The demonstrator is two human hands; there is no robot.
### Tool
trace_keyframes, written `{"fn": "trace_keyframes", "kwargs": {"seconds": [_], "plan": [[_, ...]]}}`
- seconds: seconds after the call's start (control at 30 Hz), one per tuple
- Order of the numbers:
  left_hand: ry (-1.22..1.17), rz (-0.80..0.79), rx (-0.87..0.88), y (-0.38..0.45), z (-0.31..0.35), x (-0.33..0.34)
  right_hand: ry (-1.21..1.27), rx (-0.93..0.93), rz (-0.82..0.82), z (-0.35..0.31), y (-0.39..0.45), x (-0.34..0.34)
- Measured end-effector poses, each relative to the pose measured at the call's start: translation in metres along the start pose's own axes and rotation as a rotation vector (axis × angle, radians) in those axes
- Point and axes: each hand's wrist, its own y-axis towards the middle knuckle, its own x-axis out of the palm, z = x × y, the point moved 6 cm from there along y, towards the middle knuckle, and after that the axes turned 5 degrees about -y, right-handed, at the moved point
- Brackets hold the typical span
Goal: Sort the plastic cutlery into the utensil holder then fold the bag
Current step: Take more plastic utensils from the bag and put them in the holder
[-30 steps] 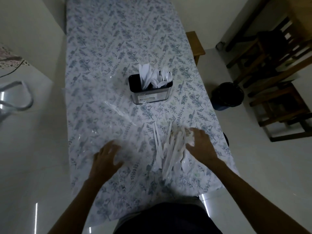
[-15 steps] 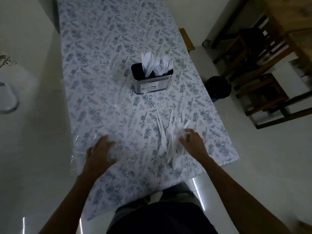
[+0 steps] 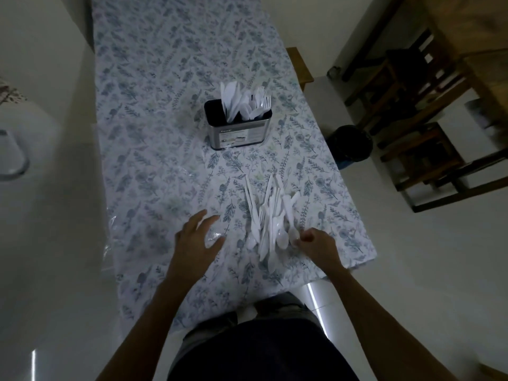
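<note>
Counter (image 3: 170,78) unchanged, holder (image 3: 238,130) part-filled mid-surface. Clear bag (image 3: 154,204) flat under left hand (image 3: 198,240), now shifted nearer cutlery pile (image 3: 270,215), fingers spread. Right hand (image 3: 316,244) now curled, pinching a spoon at pile's near edge: sorting continues.

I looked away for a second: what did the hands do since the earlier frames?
The right hand slid from the pile's far side to its near end, fingers curling at a spoon. The left hand stayed flat on the clear bag. The utensil holder looks unchanged.
</note>
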Motion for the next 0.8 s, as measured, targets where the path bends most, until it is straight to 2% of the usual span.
{"fn": "trace_keyframes", "kwargs": {"seconds": [0.07,0.17,0.3,0.4,0.5,0.57,0.63,0.7,0.8], "plan": [[-0.009,0.017,0.060,0.006,0.027,0.012,0.026,0.018,0.020,0.003,0.006,-0.004],[-0.020,0.025,0.145,0.021,0.073,0.033,0.056,-0.012,0.158,0.010,0.011,-0.026],[0.017,0.053,0.329,0.048,0.146,0.067,-0.071,-0.220,0.342,0.014,0.013,-0.063],[0.154,-0.073,0.416,0.072,0.185,0.105,-0.122,-0.380,0.376,0.010,0.019,-0.084],[0.279,-0.292,0.324,0.091,0.197,0.142,-0.120,-0.571,0.349,-0.006,0.025,-0.099],[0.324,-0.344,0.204,0.097,0.189,0.151,-0.062,-0.687,0.315,-0.017,0.028,-0.111],[0.249,-0.292,0.105,0.094,0.178,0.143,0.121,-0.612,0.231,-0.017,0.039,-0.126],[-0.001,-0.169,0.002,0.083,0.167,0.126,0.107,-0.481,0.155,0.000,0.065,-0.119],[-0.282,0.063,-0.158,0.061,0.151,0.106,-0.403,-0.465,-0.090,0.023,0.087,-0.067]]}}
